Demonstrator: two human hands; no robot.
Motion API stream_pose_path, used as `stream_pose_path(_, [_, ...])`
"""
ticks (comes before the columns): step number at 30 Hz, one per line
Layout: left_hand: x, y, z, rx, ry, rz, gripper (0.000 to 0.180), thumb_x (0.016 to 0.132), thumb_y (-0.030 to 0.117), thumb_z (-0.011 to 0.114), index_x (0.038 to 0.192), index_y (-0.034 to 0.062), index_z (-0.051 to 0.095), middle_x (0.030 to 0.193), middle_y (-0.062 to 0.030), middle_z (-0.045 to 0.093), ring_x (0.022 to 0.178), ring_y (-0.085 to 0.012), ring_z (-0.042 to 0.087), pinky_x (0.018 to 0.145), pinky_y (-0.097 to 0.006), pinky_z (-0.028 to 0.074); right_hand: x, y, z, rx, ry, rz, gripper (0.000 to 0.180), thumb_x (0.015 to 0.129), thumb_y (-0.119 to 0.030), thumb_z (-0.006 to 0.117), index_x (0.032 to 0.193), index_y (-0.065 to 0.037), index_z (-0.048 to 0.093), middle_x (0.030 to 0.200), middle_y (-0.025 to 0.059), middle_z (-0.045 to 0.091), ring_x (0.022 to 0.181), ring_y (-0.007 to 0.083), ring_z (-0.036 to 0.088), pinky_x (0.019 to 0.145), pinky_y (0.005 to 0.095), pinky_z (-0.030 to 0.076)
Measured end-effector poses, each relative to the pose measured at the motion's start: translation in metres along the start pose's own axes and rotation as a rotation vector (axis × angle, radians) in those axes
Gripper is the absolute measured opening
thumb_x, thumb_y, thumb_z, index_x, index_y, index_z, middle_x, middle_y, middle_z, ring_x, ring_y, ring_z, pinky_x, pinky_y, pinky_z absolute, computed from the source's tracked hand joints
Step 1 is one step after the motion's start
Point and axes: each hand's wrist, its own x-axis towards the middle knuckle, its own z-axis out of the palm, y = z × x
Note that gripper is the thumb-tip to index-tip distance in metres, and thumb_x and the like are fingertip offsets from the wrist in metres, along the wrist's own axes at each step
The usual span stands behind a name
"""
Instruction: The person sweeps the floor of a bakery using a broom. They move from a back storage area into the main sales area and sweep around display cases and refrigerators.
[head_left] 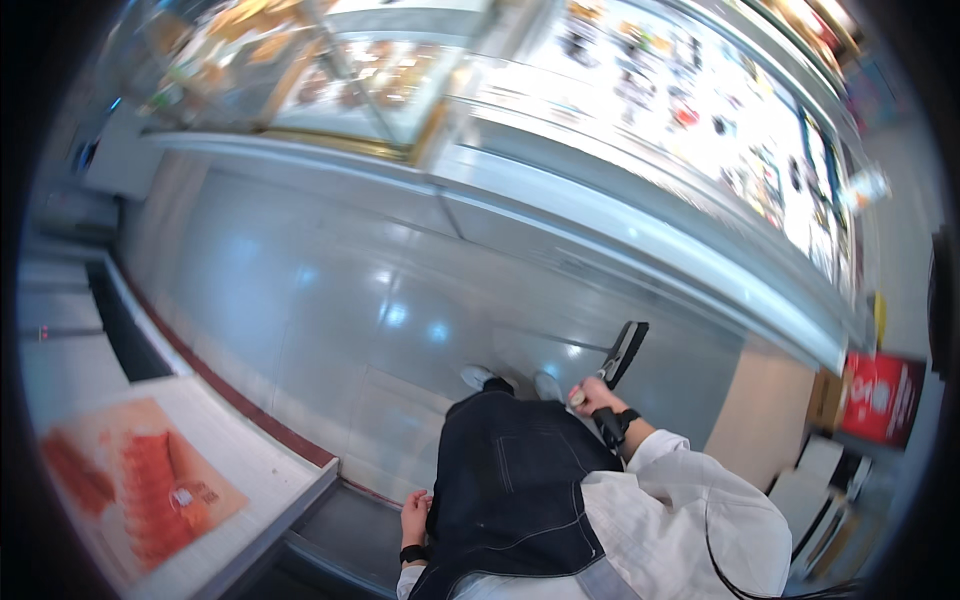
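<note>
I observe the right hand (592, 397) closed around the handle of a floor tool, its fingers wrapped tight on the shaft just above a dark wristband. The tool's dark flat head (625, 353) rests on the glossy grey floor (350, 290), just ahead and to the right of the white shoes (510, 381); whether it is a squeegee or a mop head I cannot tell at this size. The left hand (415, 517) hangs at the side of the dark apron (515, 480), fingers loosely curled and holding nothing, close to the edge of a chest cabinet (250, 480) with a tray of orange-red packed goods (140, 490) under its lid. A long glass display counter (640, 240) runs across the far side of the aisle. On progress, I judge the floor work to be under way: the surface shines evenly, no streak line or wet edge is distinguishable, so the share already covered and the share left cannot be established from this view.
</note>
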Motion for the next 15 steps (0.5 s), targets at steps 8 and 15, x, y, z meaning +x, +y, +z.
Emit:
stream_pose_path(8, [-0.020,-0.025,-0.024,-0.383,0.236,-0.104,0.022,0.085,0.009,0.047,0.102,-0.0019,0.054,0.087,-0.0090,0.061,0.078,-0.0148,0.059,0.072,-0.025,0.047,-0.017,0.153,0.283,-0.625,-0.248,0.091,0.014,0.079,0.000,0.034,0.093,-0.003,0.037,0.073,0.0113,0.046,0.058,0.0210,0.049,0.049,0.0365,0.046])
stream_pose_path(15, [-0.035,0.011,0.009,-0.564,0.417,-0.305,0.026,0.087,0.021,0.045,0.099,0.0010,0.057,0.087,-0.0106,0.061,0.081,-0.0180,0.059,0.072,-0.030,0.046,0.010,0.262,0.549,-0.977,-0.360,0.165,0.024,0.080,-0.003,0.032,0.105,-0.004,0.031,0.074,0.0098,0.044,0.053,0.0174,0.046,0.042,0.0308,0.044])
